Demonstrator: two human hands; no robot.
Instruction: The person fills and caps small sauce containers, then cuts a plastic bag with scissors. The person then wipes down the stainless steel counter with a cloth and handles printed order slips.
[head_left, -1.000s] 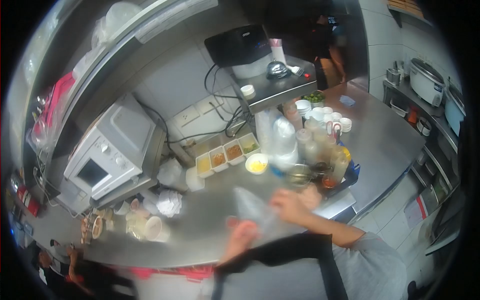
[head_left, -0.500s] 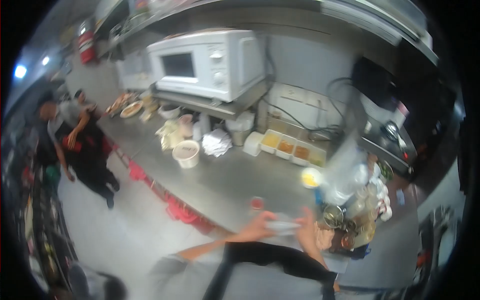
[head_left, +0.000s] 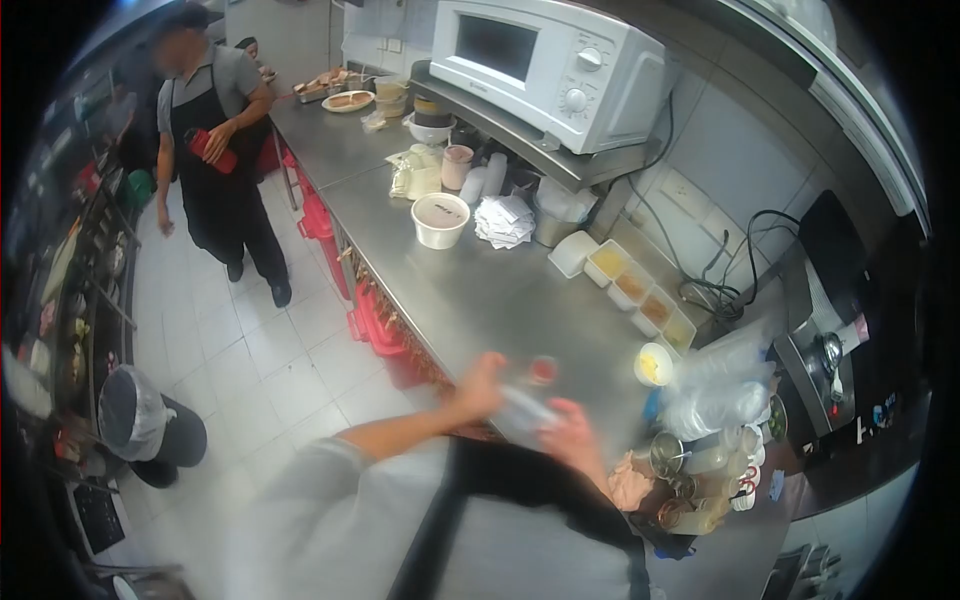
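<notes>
Since the earlier frame our view has swung left, the co-worker (head_left: 225, 185) holding a red object (head_left: 214, 152) now shows larger in it, and the clear plastic (head_left: 524, 408) has stayed between the hands. From the left, we see a lined bin (head_left: 138, 412) on the floor (head_left: 285, 355), well apart from the left hand (head_left: 478, 390). Beyond that hand, well up the counter (head_left: 465, 300), stand a white tub (head_left: 440, 228) and, beside it, a heap of white papers (head_left: 504, 222). The left hand pinches one end of the plastic, near the counter's front edge; the plastic may be a bag, but blur keeps us from being sure. A small red cup (head_left: 542, 371) stands just beyond the gap between the hands. The right hand (head_left: 572, 438) pinches the plastic's other end. Beyond it and to its right we find a bowl of yellow food (head_left: 654, 365); nearer on its right sits a metal pot (head_left: 667, 455).
</notes>
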